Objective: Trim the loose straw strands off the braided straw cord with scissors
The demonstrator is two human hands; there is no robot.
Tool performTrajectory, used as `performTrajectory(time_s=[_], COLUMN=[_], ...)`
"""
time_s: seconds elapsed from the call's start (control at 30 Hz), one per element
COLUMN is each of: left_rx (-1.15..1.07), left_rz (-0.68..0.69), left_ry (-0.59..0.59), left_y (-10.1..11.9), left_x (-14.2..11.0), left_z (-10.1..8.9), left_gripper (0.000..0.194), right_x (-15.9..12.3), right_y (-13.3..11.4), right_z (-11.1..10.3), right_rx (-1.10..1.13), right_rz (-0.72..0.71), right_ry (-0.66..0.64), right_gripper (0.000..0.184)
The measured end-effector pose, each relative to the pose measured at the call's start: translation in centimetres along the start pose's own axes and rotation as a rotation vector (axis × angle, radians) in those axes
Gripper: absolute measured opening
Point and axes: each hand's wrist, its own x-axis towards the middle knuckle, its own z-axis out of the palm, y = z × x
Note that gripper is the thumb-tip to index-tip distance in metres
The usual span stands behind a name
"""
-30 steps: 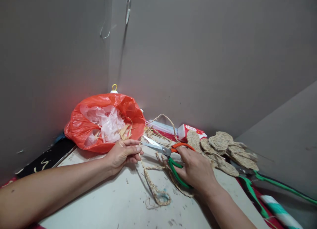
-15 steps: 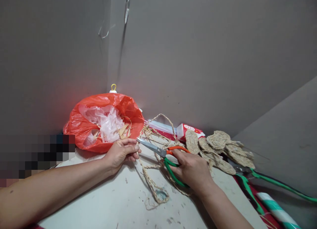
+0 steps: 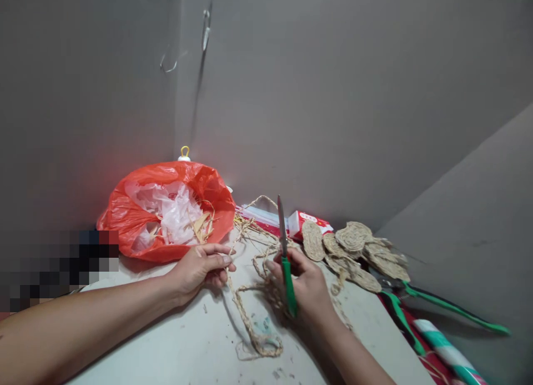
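Observation:
My left hand (image 3: 202, 267) pinches the upper end of a braided straw rope (image 3: 250, 318) that loops down across the white tabletop (image 3: 187, 346). My right hand (image 3: 306, 288) is closed on the handles of a pair of scissors (image 3: 285, 251) with green and orange grips. The blades are shut and point straight up, away from the rope. The two hands are a short way apart, with the rope lying between them.
A red plastic bag (image 3: 166, 210) of white plastic and straw scraps sits in the corner behind my left hand. Several coiled straw discs (image 3: 353, 246) lie at the right, by a red and white box (image 3: 310, 221). More green-handled scissors (image 3: 425, 307) lie at the table's right edge. Grey walls close in.
My right hand has turned the scissors from lying open beside the rope to standing upright with blades shut. My left hand has stayed on the rope.

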Motion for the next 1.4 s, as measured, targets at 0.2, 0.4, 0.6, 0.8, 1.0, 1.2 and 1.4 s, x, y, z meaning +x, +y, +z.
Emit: performTrajectory(time_s=[0.2, 0.4, 0.6, 0.8, 1.0, 1.2, 1.4], left_rx=[0.094, 0.162, 0.169, 0.162, 0.107, 0.142, 0.294], left_rz=[-0.101, -0.137, -0.142, -0.14, -0.138, -0.134, -0.081], left_ry=[-0.22, -0.268, -0.248, -0.254, -0.27, -0.368, -0.328], left_y=[-0.8, -1.1, -1.1, -1.0, -0.8, -0.8, -0.6], left_x=[-1.0, -1.4, -1.2, -1.4, -1.2, -1.2, -1.8], left_z=[0.9, 1.2, 1.0, 1.3, 0.9, 0.7, 1.4], left_gripper=[0.024, 0.024, 0.022, 0.022, 0.021, 0.023, 0.031], right_x=[-1.1, -1.3, -0.8, -0.5, -0.2, 0.0, -0.1], right_y=[-3.2, -4.3, -4.2, -2.7, -2.1, -2.6, -2.9], right_z=[2.3, 2.3, 1.6, 1.5, 1.2, 0.9, 1.0], right_rx=[0.458, 0.534, 0.578, 0.609, 0.618, 0.718, 0.868], right_rz=[0.192, 0.207, 0.223, 0.182, 0.162, 0.23, 0.351], right_ry=[-0.156, -0.131, 0.023, 0.126, 0.229, 0.25, 0.16], right_gripper=[0.033, 0.03, 0.031, 0.033, 0.034, 0.039, 0.043])
